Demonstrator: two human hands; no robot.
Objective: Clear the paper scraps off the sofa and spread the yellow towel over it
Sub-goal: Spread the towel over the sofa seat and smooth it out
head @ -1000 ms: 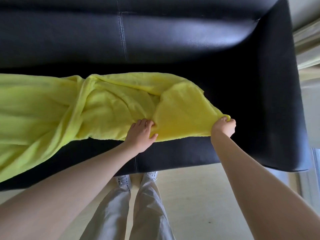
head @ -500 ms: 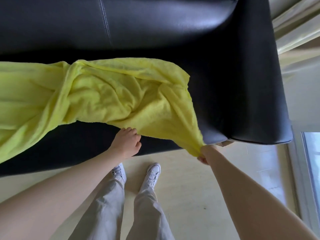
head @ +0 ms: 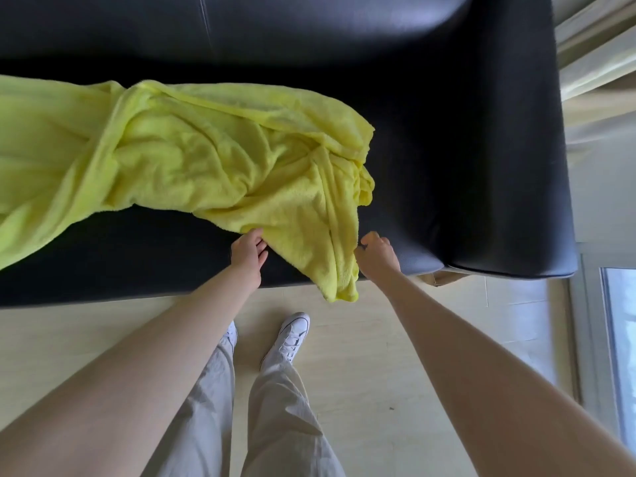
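Note:
A yellow towel (head: 192, 156) lies crumpled lengthwise along the seat of the black leather sofa (head: 464, 160), with one corner hanging over the front edge toward the floor. My left hand (head: 248, 251) pinches the towel's front hem at the seat edge. At the other side of the hanging corner, my right hand (head: 377, 254) has its fingers curled at the towel's right edge and seems to pinch it. No paper scraps show on the sofa.
The sofa's right armrest (head: 537, 166) stands close to pale curtains (head: 599, 63) and a window frame (head: 592, 339). Light wooden floor (head: 378, 373) lies in front, with my legs and white shoes (head: 289, 335) near the sofa's front edge.
My right hand had dragged the towel corner down over the front edge; it now sits higher, at the corner's right side. My left hand took hold of the front hem.

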